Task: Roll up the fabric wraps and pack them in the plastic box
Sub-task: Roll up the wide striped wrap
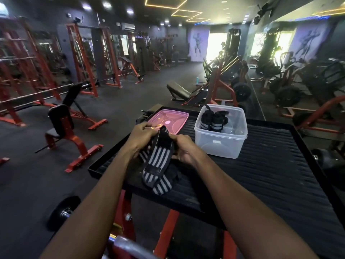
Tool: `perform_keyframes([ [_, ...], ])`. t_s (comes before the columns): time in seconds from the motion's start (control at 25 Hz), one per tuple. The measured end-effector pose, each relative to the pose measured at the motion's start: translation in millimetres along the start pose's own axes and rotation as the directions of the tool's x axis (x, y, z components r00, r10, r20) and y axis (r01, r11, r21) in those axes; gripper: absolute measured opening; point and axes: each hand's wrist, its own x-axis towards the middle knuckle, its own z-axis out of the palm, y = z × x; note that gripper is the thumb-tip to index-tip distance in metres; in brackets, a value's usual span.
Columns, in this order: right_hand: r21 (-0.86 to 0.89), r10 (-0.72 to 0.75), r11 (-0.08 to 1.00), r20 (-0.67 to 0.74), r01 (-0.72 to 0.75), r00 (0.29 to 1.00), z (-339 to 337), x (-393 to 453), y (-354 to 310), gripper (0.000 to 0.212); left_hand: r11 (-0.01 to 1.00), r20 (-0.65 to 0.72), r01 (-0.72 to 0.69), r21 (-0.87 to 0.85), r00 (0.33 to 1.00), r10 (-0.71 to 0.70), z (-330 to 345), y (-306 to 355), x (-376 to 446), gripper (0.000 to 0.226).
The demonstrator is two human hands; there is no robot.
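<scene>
A black fabric wrap with grey stripes [157, 161] lies partly unrolled on the black ribbed platform [261, 165]. My left hand [139, 136] pinches its upper end from the left. My right hand [183, 149] grips the same end from the right. The wrap's lower part trails toward me and folds over itself. A clear plastic box [220, 144] stands to the right of my hands, lid off. Two rolled black striped wraps [212, 121] stand upright inside it at the far left side.
The box's pink lid [171, 116] lies flat at the platform's far left corner. The platform sits on a red frame [166, 234]. Red benches [63, 128], racks and weight machines fill the dark gym floor around.
</scene>
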Motion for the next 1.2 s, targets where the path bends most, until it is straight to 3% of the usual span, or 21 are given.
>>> perform_keyframes([
  [0.08, 0.169, 0.001, 0.986, 0.005, -0.002, 1.000, -8.5, -0.6, -6.4, 0.028, 0.984, 0.038, 0.124, -0.129, 0.992, -0.120, 3.6, -8.1, -3.3, 0.017],
  [0.16, 0.263, 0.004, 0.965, -0.015, 0.000, 1.000, -15.1, -0.3, -8.7, 0.032, 0.980, 0.046, 0.190, -0.055, 0.981, -0.187, 8.6, -24.7, -2.7, 0.013],
  [0.24, 0.290, 0.003, 0.957, -0.042, 0.009, 0.999, -18.1, -0.7, -8.4, 0.034, 0.979, 0.006, 0.136, 0.154, 0.990, -0.138, 18.1, -41.4, 1.9, 0.007],
  [0.32, 0.292, 0.009, 0.956, -0.038, 0.003, 0.999, -19.6, -1.6, -7.7, 0.031, 0.930, 0.028, -0.011, 0.367, 1.000, 0.001, 26.7, -50.4, 3.4, 0.022],
  [0.4, 0.295, 0.020, 0.955, -0.008, -0.017, 1.000, -19.2, -3.9, -8.6, 0.029, 0.759, 0.122, -0.183, 0.625, 0.983, 0.137, 31.6, -59.3, 7.4, 0.042],
  [0.48, 0.247, 0.043, 0.968, 0.021, -0.046, 0.999, -20.2, -5.0, -10.9, 0.035, 0.595, 0.208, -0.213, 0.775, 0.975, 0.078, 32.3, -66.8, 5.8, 0.062],
  [0.64, 0.151, 0.065, 0.986, 0.070, -0.075, 0.995, -28.4, -14.6, -18.0, 0.031, 0.536, 0.249, -0.193, 0.822, 0.968, -0.032, 22.0, -78.4, 9.6, 0.071],
  [0.76, 0.159, 0.020, 0.987, 0.101, -0.036, 0.995, -37.8, -25.6, -25.8, 0.021, 0.493, 0.193, -0.132, 0.860, 0.979, -0.073, 2.5, -83.8, 13.7, 0.055],
  [0.84, 0.124, -0.021, 0.992, 0.084, 0.011, 0.996, -45.4, -31.7, -29.4, 0.025, 0.452, 0.154, -0.107, 0.886, 0.986, -0.068, -5.5, -80.3, 11.7, 0.043],
  [0.92, 0.072, -0.023, 0.997, 0.088, 0.017, 0.996, -50.7, -35.8, -29.0, 0.036, 0.374, 0.095, -0.103, 0.922, 0.995, 0.039, -1.7, -68.5, 9.0, 0.035],
  [0.96, 0.061, -0.011, 0.998, 0.094, 0.006, 0.995, -51.3, -38.6, -27.3, 0.042, 0.390, 0.058, -0.097, 0.916, 0.992, 0.110, 4.3, -62.6, 9.9, 0.032],
  [1.0, 0.060, 0.000, 0.998, 0.102, -0.006, 0.995, -51.5, -39.1, -24.9, 0.046, 0.495, 0.022, -0.083, 0.865, 0.992, 0.128, 11.7, -55.0, 10.4, 0.034],
  [1.08, 0.075, 0.010, 0.997, 0.139, -0.021, 0.990, -51.5, -44.5, -22.2, 0.050, 0.831, 0.016, 0.035, 0.555, 0.999, -0.052, 27.4, -41.0, 11.7, 0.054],
  [1.12, 0.092, 0.004, 0.996, 0.168, -0.020, 0.986, -51.6, -48.8, -22.1, 0.052, 0.932, 0.053, 0.152, 0.330, 0.982, -0.179, 34.5, -37.7, 13.9, 0.055],
  [1.2, 0.136, -0.005, 0.990, 0.230, -0.028, 0.973, -54.2, -53.0, -21.5, 0.049, 0.946, 0.072, 0.321, -0.048, 0.946, -0.317, 44.8, -35.7, 16.3, 0.033],
])
